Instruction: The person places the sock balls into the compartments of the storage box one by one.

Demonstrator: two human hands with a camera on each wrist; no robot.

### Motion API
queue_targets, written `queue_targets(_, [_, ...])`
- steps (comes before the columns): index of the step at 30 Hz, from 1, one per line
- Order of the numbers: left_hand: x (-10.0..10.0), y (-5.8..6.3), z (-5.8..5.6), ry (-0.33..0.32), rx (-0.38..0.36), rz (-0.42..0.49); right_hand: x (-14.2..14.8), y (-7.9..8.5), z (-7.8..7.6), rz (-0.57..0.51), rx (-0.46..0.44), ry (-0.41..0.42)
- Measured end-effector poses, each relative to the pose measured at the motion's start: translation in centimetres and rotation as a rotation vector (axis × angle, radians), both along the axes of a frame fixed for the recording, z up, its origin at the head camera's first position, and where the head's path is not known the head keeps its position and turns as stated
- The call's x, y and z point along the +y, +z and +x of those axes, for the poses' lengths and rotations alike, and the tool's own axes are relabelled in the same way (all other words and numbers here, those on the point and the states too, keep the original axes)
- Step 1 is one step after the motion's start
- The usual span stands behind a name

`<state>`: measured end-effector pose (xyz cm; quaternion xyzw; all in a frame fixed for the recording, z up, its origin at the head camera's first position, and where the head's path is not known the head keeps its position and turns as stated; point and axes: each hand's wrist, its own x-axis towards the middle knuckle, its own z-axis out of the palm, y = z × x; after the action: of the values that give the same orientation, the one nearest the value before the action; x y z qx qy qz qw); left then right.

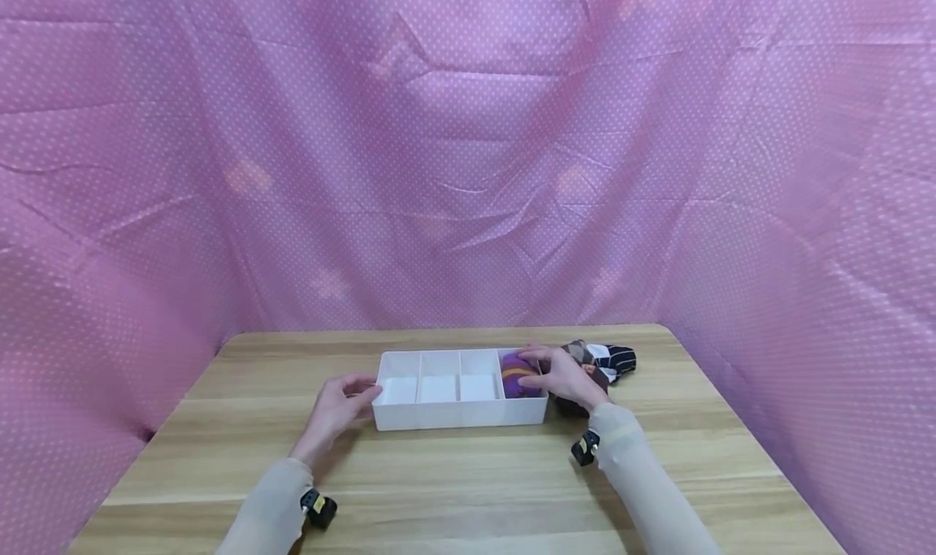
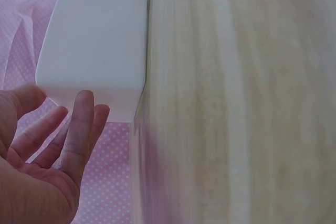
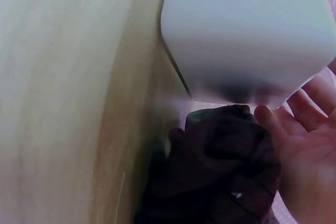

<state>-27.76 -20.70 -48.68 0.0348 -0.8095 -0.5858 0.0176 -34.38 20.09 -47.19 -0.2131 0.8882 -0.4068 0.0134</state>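
Observation:
A white box [image 1: 459,414] with several compartments in a row lies on the table. In its rightmost compartment is a purple folded fabric piece [image 1: 515,374] with an orange-yellow stripe. My right hand [image 1: 561,375] reaches over the box's right end, thumb and fingers spread across the purple piece and partly covering it. At the box's left end is my left hand [image 1: 338,409]; in the left wrist view its thumb is at the top edge and its loosely extended fingers [image 2: 82,114] are against the end wall. The other compartments in view hold nothing.
To the right of the box, partly behind my right wrist, lies a heap of fabric pieces [image 1: 620,360], black, white, grey and brown. In the right wrist view a dark fabric piece [image 3: 210,171] lies close to the box's end. Pink dotted curtains [image 1: 468,173] surround the wooden table [image 1: 453,490].

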Motion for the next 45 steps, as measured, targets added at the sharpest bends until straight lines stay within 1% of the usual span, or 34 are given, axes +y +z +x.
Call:
queue_targets(7, [0.4,-0.1,0.9,0.016,-0.004,-0.004,0.5,-0.2,0.3,-0.059,0.004,0.007])
queue_targets(14, [0.8,-0.3,1.6,0.023,-0.004,-0.003,1.3,0.0,0.9,-0.183,-0.074,0.007])
queue_targets(15, [0.9,-0.3,1.7,0.032,-0.006,-0.001,1.4,0.1,1.0,-0.198,-0.08,0.011])
queue_targets(21, [0.9,-0.2,0.9,0.034,0.014,0.014,1.8,0.5,1.3,-0.251,-0.092,-0.003])
queue_targets(24, [0.9,-0.2,0.6,0.021,0.016,0.028,2.1,0.5,1.3,-0.287,-0.095,-0.021])
queue_targets(27, [0.7,-0.1,0.3,0.018,0.01,0.039,2.5,0.4,1.1,-0.308,-0.08,-0.025])
queue_targets(32, [0.0,-0.1,-0.2,0.019,0.005,0.022,3.0,0.0,0.9,-0.326,-0.052,-0.045])
queue_targets(35, [-0.3,-0.2,-0.8,0.013,-0.009,0.01,3.3,0.0,0.9,-0.372,-0.054,-0.056])
queue_targets(38, [-0.6,-0.2,-1.3,0.005,-0.015,0.018,3.7,-0.1,0.9,-0.42,-0.04,-0.064])
queue_targets(42, [-0.8,-0.2,-2.1,-0.01,-0.002,0.034,4.4,-0.1,1.0,-0.446,0.013,-0.138])
queue_targets(45, [-0.9,-0.2,-2.8,-0.018,0.005,0.028,4.9,0.0,1.0,-0.474,0.042,-0.194])
